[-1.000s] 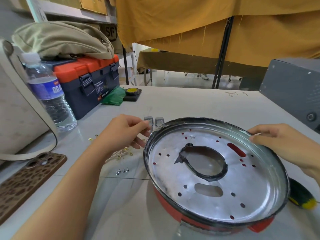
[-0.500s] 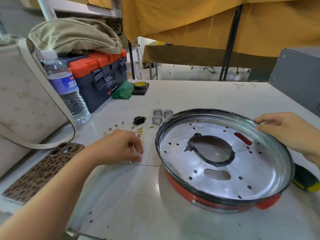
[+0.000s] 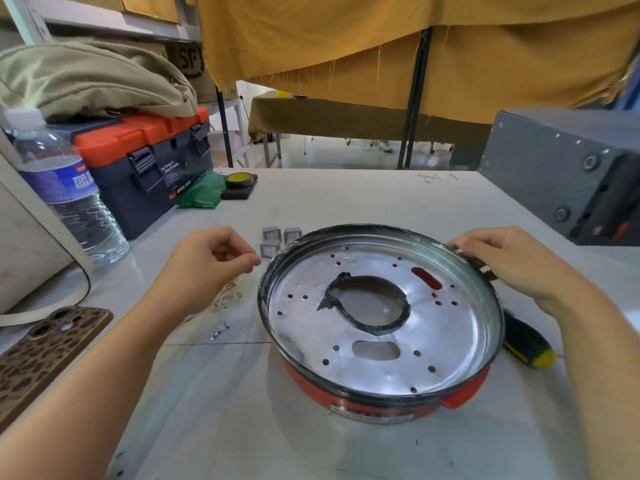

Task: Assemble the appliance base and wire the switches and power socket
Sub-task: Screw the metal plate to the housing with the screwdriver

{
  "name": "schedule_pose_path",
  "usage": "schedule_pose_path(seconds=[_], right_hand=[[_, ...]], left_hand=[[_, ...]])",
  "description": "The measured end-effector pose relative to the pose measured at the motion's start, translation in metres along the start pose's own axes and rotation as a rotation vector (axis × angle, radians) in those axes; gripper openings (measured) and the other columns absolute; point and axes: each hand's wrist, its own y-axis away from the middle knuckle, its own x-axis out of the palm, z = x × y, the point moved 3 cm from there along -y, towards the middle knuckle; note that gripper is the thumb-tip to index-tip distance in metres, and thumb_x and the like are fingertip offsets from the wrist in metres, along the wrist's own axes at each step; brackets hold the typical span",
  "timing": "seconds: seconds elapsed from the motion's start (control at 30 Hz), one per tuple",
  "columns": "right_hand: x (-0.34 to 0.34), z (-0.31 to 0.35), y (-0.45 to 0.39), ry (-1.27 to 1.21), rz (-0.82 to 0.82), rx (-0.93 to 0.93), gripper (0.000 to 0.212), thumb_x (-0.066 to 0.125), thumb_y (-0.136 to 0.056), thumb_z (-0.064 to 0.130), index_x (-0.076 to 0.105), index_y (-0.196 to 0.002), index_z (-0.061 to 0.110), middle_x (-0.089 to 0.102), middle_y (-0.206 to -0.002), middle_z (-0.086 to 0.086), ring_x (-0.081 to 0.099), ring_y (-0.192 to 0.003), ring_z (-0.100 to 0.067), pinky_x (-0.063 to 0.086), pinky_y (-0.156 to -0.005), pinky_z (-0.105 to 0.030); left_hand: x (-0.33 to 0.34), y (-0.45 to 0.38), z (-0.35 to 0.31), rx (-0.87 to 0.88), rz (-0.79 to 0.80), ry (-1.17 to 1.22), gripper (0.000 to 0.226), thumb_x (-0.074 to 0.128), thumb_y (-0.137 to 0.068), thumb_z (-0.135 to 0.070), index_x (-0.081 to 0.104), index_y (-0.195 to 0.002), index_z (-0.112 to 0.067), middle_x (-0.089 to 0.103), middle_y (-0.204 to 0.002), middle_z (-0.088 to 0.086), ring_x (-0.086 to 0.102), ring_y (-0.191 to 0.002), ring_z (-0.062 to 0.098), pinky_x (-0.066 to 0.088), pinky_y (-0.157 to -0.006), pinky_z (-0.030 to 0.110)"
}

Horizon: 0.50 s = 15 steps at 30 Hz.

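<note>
Red-walled appliance base (image 3: 381, 403): right hand (image 3: 512, 268) grip pinches its far rim, left hand (image 3: 211, 261) curled beside

Left hand (image 3: 211, 261) hovers with fingers curled, and whether the fingertips pinch anything is too small to tell. Beneath it, the little gold-coloured metal terminals (image 3: 231, 292) are half covered by the wrist. Right hand (image 3: 512, 265) sits on the far rim of the round red appliance base with its silver perforated plate (image 3: 381, 327), fingertips masking that stretch of rim. The black-and-yellow screwdriver handle (image 3: 526, 342) shows; its shaft disappears behind the base. Three small grey square switches (image 3: 277, 239) peek out, one clipped by the rim. The leopard-print phone (image 3: 41, 355) and clear plastic water bottle (image 3: 65, 192) run off the left edge.
</note>
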Motion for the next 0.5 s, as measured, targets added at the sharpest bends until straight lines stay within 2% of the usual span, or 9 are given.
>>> schedule_pose_path(seconds=[0.07, 0.13, 0.23, 0.3, 0.43, 0.5], right_hand=[[-0.005, -0.005, -0.001, -0.005, -0.015, 0.012, 0.019, 0.056, -0.093, 0.020, 0.074, -0.088, 0.023, 0.072, -0.072, 0.008, 0.066, -0.065, -0.002, 0.045, -0.048, -0.008], [-0.009, -0.011, -0.003, 0.070, -0.009, 0.044, 0.016, 0.058, -0.092, 0.015, 0.073, -0.089, 0.021, 0.073, -0.079, 0.002, 0.067, -0.069, -0.009, 0.047, -0.054, -0.014], [-0.008, -0.020, -0.004, 0.261, 0.055, 0.105, 0.014, 0.059, -0.091, 0.012, 0.069, -0.088, 0.022, 0.069, -0.083, 0.004, 0.064, -0.075, -0.012, 0.045, -0.058, -0.018], [-0.007, -0.026, -0.005, 0.352, 0.042, 0.146, 0.013, 0.061, -0.089, 0.011, 0.065, -0.084, 0.023, 0.064, -0.081, 0.005, 0.061, -0.074, -0.012, 0.045, -0.060, -0.022], [-0.006, -0.032, -0.005, 0.467, 0.020, 0.237, 0.014, 0.063, -0.084, 0.012, 0.059, -0.073, 0.020, 0.059, -0.079, 0.001, 0.053, -0.068, -0.010, 0.037, -0.052, -0.021], [-0.005, -0.034, -0.006, 0.513, 0.024, 0.281, 0.010, 0.061, -0.083, 0.009, 0.063, -0.074, 0.009, 0.063, -0.079, -0.008, 0.054, -0.063, -0.014, 0.039, -0.049, -0.023]], left_hand=[[0.005, -0.006, -0.008, 0.000, 0.002, 0.091, 0.006, 0.071, -0.081, -0.013, 0.067, -0.077, -0.011, 0.072, -0.070, 0.003, 0.062, -0.060, 0.006, 0.051, -0.060, 0.020], [0.013, -0.013, -0.016, 0.005, 0.027, 0.155, 0.003, 0.070, -0.081, -0.012, 0.068, -0.080, -0.011, 0.073, -0.071, 0.001, 0.063, -0.059, 0.005, 0.049, -0.058, 0.018], [0.027, -0.022, -0.025, 0.028, 0.068, 0.174, 0.003, 0.070, -0.081, -0.013, 0.069, -0.079, -0.014, 0.073, -0.072, 0.003, 0.064, -0.062, 0.008, 0.048, -0.057, 0.015], [0.035, -0.027, -0.031, 0.047, 0.089, 0.168, 0.004, 0.070, -0.082, -0.013, 0.070, -0.079, -0.016, 0.073, -0.072, 0.002, 0.064, -0.062, 0.007, 0.049, -0.060, 0.016], [0.044, -0.031, -0.038, 0.088, 0.111, 0.165, 0.006, 0.070, -0.082, -0.019, 0.073, -0.078, -0.022, 0.072, -0.070, -0.006, 0.063, -0.059, 0.000, 0.047, -0.054, 0.009], [0.046, -0.032, -0.041, 0.095, 0.112, 0.178, 0.007, 0.070, -0.082, -0.021, 0.074, -0.078, -0.025, 0.072, -0.071, -0.007, 0.063, -0.060, -0.001, 0.046, -0.054, 0.008]])
